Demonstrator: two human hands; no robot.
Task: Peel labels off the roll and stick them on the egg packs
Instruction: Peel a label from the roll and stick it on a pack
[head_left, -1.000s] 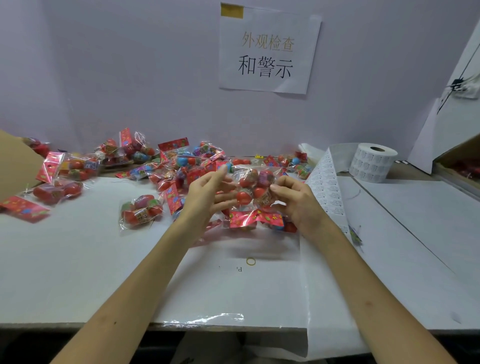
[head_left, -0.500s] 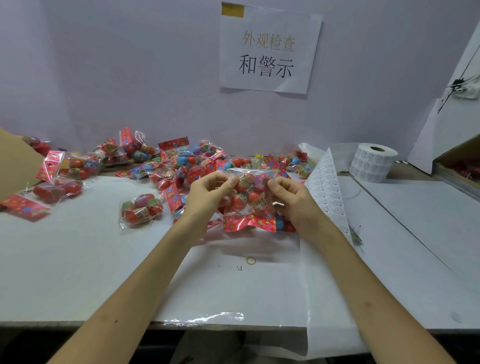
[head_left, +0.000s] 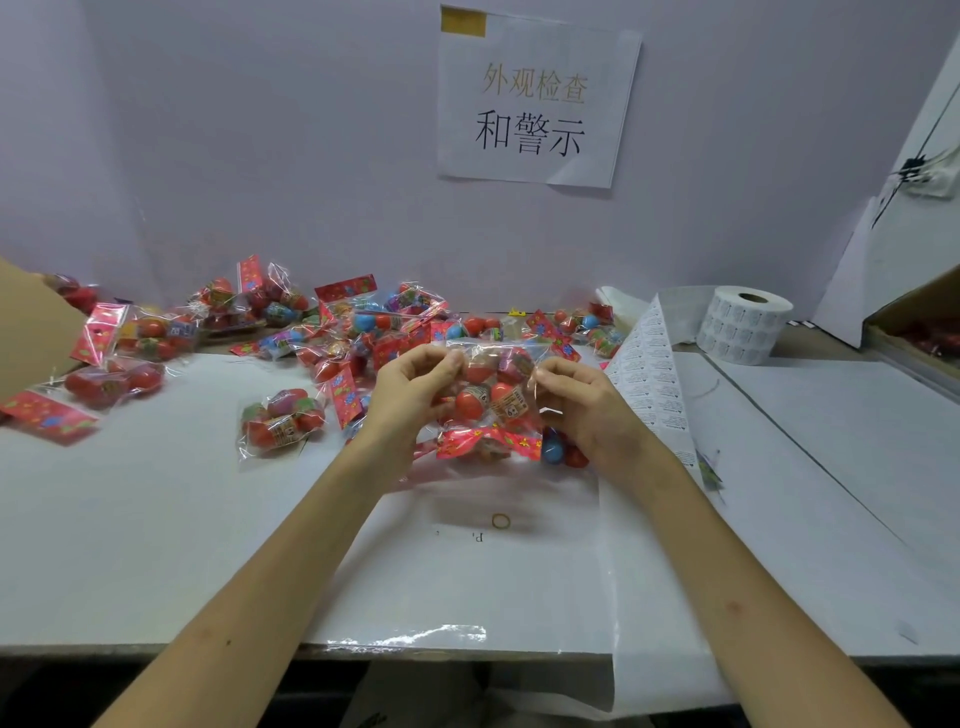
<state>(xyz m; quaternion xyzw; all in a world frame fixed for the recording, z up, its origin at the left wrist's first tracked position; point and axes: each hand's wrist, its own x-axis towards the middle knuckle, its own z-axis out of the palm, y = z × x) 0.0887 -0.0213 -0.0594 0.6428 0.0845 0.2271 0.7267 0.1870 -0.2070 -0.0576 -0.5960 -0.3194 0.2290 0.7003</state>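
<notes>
Left hand (head_left: 415, 387) and right hand (head_left: 584, 402) pinched one egg pack (head_left: 493, 400) (red card end down) above the tabletop (head_left: 156, 519).

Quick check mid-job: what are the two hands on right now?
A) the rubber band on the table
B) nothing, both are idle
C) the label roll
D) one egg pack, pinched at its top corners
D: the left hand and the right hand each pinch a top corner of one egg pack held between them, while the label roll stands untouched at the far right.
</notes>
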